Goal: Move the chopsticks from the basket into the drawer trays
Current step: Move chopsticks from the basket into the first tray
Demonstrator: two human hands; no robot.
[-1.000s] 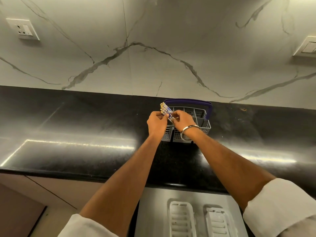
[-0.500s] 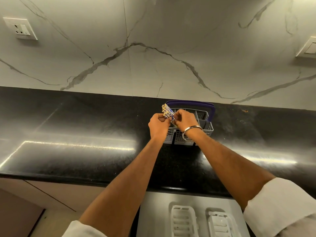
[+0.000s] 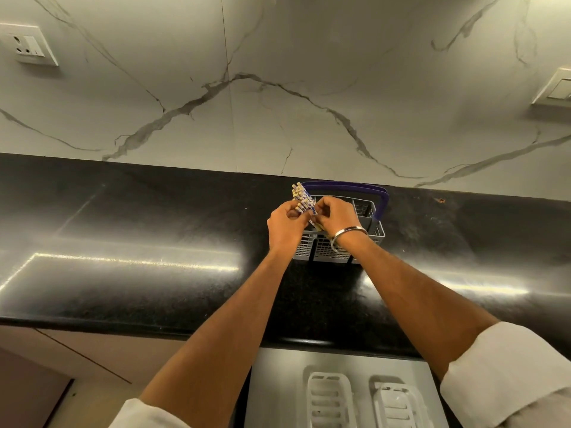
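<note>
Both hands meet over the left end of the basket [image 3: 367, 223]. The left hand [image 3: 285, 225] has its grip pressed around a bundle of chopsticks [image 3: 301, 197], fingers curled about the lower part. The right hand [image 3: 335, 213] pinches the same bundle from the other side, its fingertips touching the sticks just beside the left thumb. The chopsticks stand tilted up and to the left, their blue-and-cream patterned tops fanned above both hands, their lower ends hidden behind the fingers. A metal bangle [image 3: 347, 237] circles the right wrist. The grey basket, with its purple handle [image 3: 343, 188] arched over the back, sits on the black surface [image 3: 123, 242] near the marble wall [image 3: 278, 88]. Below the surface's edge an open drawer [image 3: 275, 390] holds two white trays [image 3: 330, 400], side by side.
</note>
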